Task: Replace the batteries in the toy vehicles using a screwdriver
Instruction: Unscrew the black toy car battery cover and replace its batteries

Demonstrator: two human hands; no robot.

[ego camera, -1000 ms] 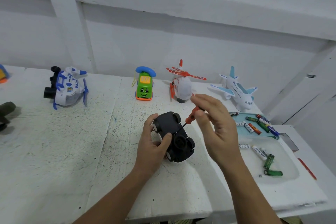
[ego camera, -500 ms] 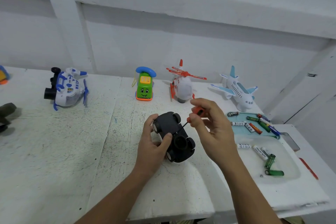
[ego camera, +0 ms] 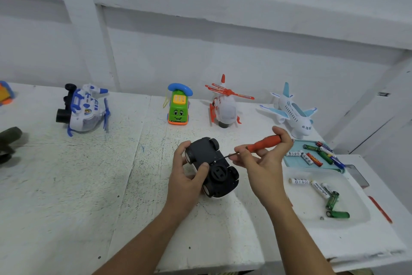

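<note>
Toy car (ego camera: 207, 152) is upside down at near-centre of the white table (ego camera: 66, 185), black underside and wheels up; body colour is hidden. Left hand (ego camera: 185, 182) grips it: fingers curled over the far-left side, thumb pressed on the underside. Most of the near wheel on that side is covered by the hand.

Right hand (ego camera: 265, 163) pinches the screwdriver (ego camera: 264, 142) by its orange handle, fingers curled round it. The thin shaft slants down-left to the underside, just beside the round hub. Tip is too small to see; can't tell if it sits in a screw. No battery-cover outline resolvable.

Cut off at the left edge: an orange-blue object (ego camera: 5, 96) and a dark green object (ego camera: 9, 141); can't identify either. Dark flat item (ego camera: 357, 174) past the teal tray (ego camera: 299, 145) is unclear. A thin red strip (ego camera: 380, 209) lies at the far right.

Writing: a white battery (ego camera: 320, 188) in the shallow white tray (ego camera: 307, 210) reads roughly "Heybright", spelling not certain. Green batteries (ego camera: 332, 201) lie beside it, labels unreadable. Mixed batteries (ego camera: 316, 155) in the teal tray carry print too small to read.

Far row, left to right: blue-white helicopter (ego camera: 84, 109) on its side, green phone car (ego camera: 178, 109), red-white helicopter (ego camera: 225, 107), airplane (ego camera: 294, 112).
</note>
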